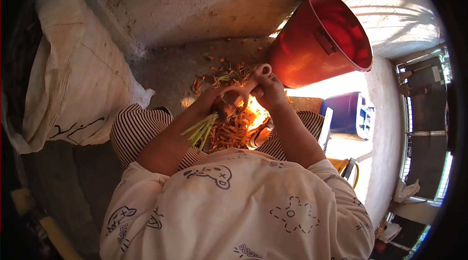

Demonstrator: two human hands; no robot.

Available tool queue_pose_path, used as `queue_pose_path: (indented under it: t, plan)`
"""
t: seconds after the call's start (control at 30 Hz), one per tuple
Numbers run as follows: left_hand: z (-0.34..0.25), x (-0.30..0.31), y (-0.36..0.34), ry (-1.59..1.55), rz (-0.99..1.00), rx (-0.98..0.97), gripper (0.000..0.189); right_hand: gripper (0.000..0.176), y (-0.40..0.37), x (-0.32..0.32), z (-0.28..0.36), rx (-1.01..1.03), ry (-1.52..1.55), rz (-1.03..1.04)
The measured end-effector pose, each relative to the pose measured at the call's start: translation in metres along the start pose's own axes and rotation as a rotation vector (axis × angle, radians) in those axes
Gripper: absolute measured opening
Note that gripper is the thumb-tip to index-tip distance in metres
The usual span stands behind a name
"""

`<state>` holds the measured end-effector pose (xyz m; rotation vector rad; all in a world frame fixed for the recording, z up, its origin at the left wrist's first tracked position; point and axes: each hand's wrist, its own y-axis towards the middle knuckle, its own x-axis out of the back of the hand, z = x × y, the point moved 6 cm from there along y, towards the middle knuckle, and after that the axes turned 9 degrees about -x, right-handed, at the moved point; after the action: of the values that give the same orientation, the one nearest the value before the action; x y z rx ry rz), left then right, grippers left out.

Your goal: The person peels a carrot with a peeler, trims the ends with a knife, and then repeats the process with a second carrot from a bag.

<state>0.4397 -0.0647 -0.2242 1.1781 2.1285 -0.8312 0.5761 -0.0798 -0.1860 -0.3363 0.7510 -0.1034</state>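
Note:
My left hand (pixel 226 104) is closed round a bunch of green stalks (pixel 202 129), whose ends stick out below it toward my lap. Close to its right, my right hand (pixel 268 89) has its fingers wrapped round a pale pinkish tool (pixel 253 76) with a ring-shaped end. The tool reaches down and left over my left hand. Beneath both hands lies a heap of orange peel-like pieces (pixel 234 134), partly in bright sunlight. What the tool's far end touches cannot be made out.
A large red bucket (pixel 304 50) leans at the upper right. Beyond my right knee is a blue container (pixel 343 114). At the left stands a big white sack (pixel 83 75). Orange scraps and green bits (pixel 226 78) lie on the floor near the wall.

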Motion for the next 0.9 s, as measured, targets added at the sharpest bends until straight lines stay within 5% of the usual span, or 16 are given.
queue_pose_path:
  t: [0.07,0.1,0.13,0.23,0.37,0.5,0.6,0.7,0.8,0.9]
  plan:
    - [0.005,-0.001,0.002,-0.161,0.013,0.081,0.037,0.008,0.016,0.071,0.013,0.135,-0.06,-0.213]
    - [0.005,0.002,0.005,-0.146,-0.008,0.057,0.038,0.007,0.009,0.095,0.026,0.193,-0.413,-0.549]
    - [0.004,0.005,0.008,-0.127,-0.03,0.031,0.039,0.012,-0.001,0.105,0.032,0.184,-0.314,-0.655]
    - [0.001,0.009,0.004,-0.088,-0.14,0.024,0.032,0.009,-0.006,0.104,0.041,0.331,-0.143,-0.556]
    - [-0.008,-0.016,0.001,-0.171,-0.115,0.023,0.029,0.011,-0.01,0.005,0.027,0.174,-0.168,-0.249]
    - [-0.003,0.002,0.006,0.22,0.024,-0.066,0.04,0.011,-0.01,-0.036,-0.002,-0.009,-0.151,0.016]
    - [0.0,-0.006,0.0,0.086,-0.102,0.049,0.042,0.013,0.009,0.023,0.004,0.053,-0.102,-0.132]
    - [-0.003,-0.006,0.001,-0.052,-0.175,0.041,0.04,0.011,0.005,0.095,0.037,0.204,-0.365,-0.663]
    - [-0.003,-0.001,0.0,-0.069,-0.186,0.016,0.034,0.01,-0.001,0.107,0.037,0.235,-0.177,-0.471]
    - [-0.004,0.003,0.001,-0.067,-0.116,0.055,0.034,0.005,-0.01,0.018,0.028,0.163,-0.126,-0.287]
